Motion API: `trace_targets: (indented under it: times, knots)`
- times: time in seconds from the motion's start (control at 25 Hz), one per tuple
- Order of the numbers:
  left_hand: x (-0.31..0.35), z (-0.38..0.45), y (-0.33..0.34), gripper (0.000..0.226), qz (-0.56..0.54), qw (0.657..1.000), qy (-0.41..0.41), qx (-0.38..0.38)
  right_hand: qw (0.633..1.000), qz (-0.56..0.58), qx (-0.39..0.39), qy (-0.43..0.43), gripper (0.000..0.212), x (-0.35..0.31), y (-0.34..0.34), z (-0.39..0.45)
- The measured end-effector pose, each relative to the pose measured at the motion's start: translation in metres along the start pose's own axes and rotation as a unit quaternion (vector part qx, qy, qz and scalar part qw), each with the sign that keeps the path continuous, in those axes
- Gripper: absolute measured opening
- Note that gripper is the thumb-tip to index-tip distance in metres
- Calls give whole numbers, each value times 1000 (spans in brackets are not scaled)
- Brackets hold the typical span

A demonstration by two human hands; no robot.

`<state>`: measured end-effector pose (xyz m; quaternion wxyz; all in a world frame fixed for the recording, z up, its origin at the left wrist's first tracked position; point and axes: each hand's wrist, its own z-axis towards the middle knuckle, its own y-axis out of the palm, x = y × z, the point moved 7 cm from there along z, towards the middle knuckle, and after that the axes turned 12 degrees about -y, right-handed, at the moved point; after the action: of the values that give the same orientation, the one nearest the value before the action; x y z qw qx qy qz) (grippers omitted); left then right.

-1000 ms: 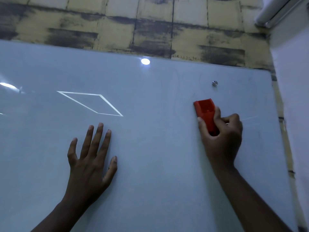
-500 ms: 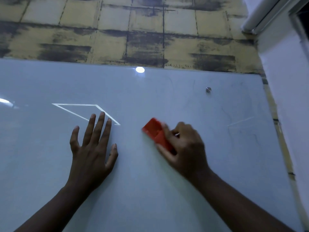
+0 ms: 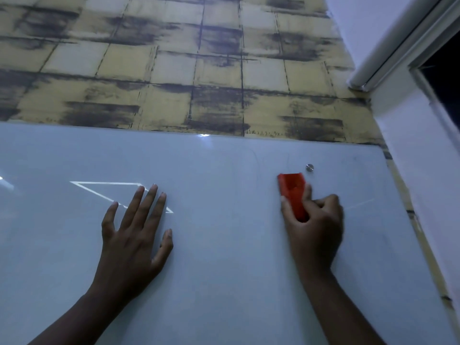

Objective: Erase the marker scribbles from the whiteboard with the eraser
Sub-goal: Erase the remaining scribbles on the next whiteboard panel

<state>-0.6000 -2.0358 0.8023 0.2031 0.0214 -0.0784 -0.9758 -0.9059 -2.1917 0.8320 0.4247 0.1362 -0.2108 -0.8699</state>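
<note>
A glossy whiteboard (image 3: 224, 282) fills the lower part of the head view. My right hand (image 3: 315, 225) grips a red eraser (image 3: 292, 192) and presses it flat on the board near the upper right. Faint thin marker lines (image 3: 256, 155) run just left of and above the eraser, and another faint stroke (image 3: 361, 204) lies to its right. My left hand (image 3: 135, 235) rests flat on the board with fingers spread, left of centre, its fingertips over a bright reflected parallelogram (image 3: 99, 189).
A small metal mounting stud (image 3: 309, 167) sits just above and right of the eraser. Above the board is a yellow-and-black block-patterned wall (image 3: 174, 70). A white wall and window frame (image 3: 410, 58) close in on the right edge.
My right hand swept the eraser left toward the board's centre and then back right, up near the metal stud. The left hand stays flat on the board. The camera has tilted upward.
</note>
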Motion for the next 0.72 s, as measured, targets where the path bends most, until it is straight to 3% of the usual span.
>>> trace_targets:
  times: [0.2, 0.32, 0.56, 0.72]
  knots:
    - [1, 14, -3, 74, 32, 999, 19, 14, 968, 68, -85, -227, 57, -123, 29, -43]
    - [-3, 37, -1, 75, 42, 999, 2, 16, 953, 39, -92, -286, 57, -120, 31, -29]
    - [-11, 64, 11, 73, 32, 999, -8, 11, 989, -60, -45, -127, 54, -23, 24, 39]
    - [-13, 69, 16, 72, -2, 1000, -21, 4, 999, -50, -6, -6, 56, -11, 27, 49]
